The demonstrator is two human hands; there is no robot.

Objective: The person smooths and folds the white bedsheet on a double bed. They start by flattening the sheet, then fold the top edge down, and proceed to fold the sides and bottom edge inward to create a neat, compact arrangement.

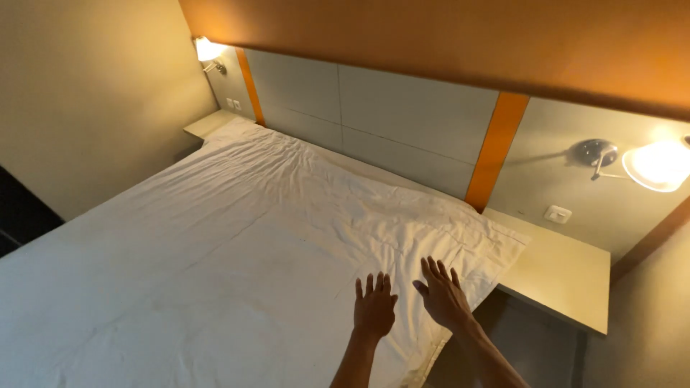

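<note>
A wide bed is covered by a white sheet (215, 244) with creases near the headboard. My left hand (374, 307) lies flat on the sheet near the bed's right edge, fingers spread, holding nothing. Just beside it, my right hand (443, 293) also presses flat on the sheet, fingers apart, close to the sheet's corner (503, 244). Both forearms come up from the bottom of the view.
A padded grey headboard (374, 122) with orange strips runs behind the bed. A pale bedside shelf (560, 276) sits to the right, another (208, 123) at the far left corner. Lit wall lamps (658, 165) (208, 50) hang above each.
</note>
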